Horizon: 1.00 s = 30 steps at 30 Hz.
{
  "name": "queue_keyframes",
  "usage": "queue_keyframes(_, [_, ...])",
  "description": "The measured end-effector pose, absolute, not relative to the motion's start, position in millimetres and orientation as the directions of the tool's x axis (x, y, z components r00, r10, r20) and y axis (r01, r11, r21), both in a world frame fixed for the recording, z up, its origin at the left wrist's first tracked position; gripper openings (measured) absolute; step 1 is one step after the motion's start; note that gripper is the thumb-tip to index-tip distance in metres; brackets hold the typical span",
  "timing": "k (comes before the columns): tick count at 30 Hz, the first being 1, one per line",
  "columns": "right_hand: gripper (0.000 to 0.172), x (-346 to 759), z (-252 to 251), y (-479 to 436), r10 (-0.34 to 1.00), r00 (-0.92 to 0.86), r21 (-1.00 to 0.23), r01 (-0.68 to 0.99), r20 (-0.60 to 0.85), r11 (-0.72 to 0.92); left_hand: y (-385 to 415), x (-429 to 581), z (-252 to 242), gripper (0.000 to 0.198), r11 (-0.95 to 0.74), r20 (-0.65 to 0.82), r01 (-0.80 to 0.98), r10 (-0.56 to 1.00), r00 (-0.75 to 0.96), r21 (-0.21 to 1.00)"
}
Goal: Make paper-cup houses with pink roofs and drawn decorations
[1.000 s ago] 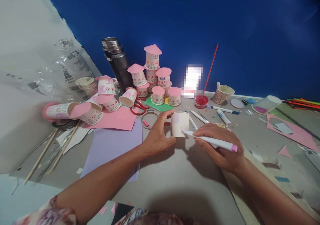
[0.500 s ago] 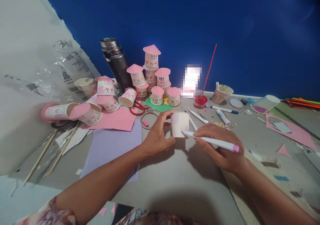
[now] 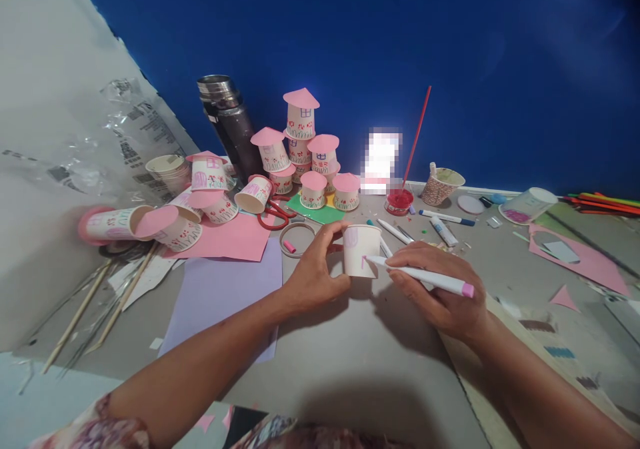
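My left hand (image 3: 317, 269) grips a white paper cup (image 3: 363, 242) by its left side, with the thumb low and the fingers near the rim. The cup is upright, above the grey table, and bears a light purple drawing at its upper left and a small pink-purple line lower down. Between the fingers of my right hand (image 3: 443, 286) is a white felt-tip pen (image 3: 425, 276) with a pink end. Its tip touches the cup wall by the small line. Behind stand decorated paper cups (image 3: 300, 119) with pink cone roofs, some stacked.
Lilac paper (image 3: 225, 296) lies left, below pink paper (image 3: 240, 236). A tape roll (image 3: 298, 254), red scissors (image 3: 275, 216) and a dark flask (image 3: 230, 129) stand or lie behind. A red pot (image 3: 399, 202) holds a thin stick. Several pens and a glue tube (image 3: 444, 232) lie right.
The small pink-purple mark on the cup has grown into a clearer angled line. The pen tip has shifted slightly up; the view has moved a little.
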State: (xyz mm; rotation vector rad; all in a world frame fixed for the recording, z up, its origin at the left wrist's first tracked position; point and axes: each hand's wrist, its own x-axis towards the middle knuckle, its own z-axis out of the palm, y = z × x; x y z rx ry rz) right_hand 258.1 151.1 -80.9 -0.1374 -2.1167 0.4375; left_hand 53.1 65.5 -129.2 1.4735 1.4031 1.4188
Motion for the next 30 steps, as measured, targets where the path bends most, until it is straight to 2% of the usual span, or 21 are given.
queue_keyframes(9, [0.014, 263.1, -80.3, 152.9, 0.296, -0.580, -0.363, 0.001, 0.759, 0.932, 66.2, 50.9, -131.5, 0.076, -0.222, 0.247, 0.178, 0.960, -0.134, 0.959])
queue_keyframes(30, [0.012, 265.9, -80.3, 155.1, 0.337, -0.574, -0.392, 0.029, 0.746, 0.919, 67.2, 49.7, -132.6, 0.073, -0.218, 0.226, 0.072, 0.965, -0.131, 0.973])
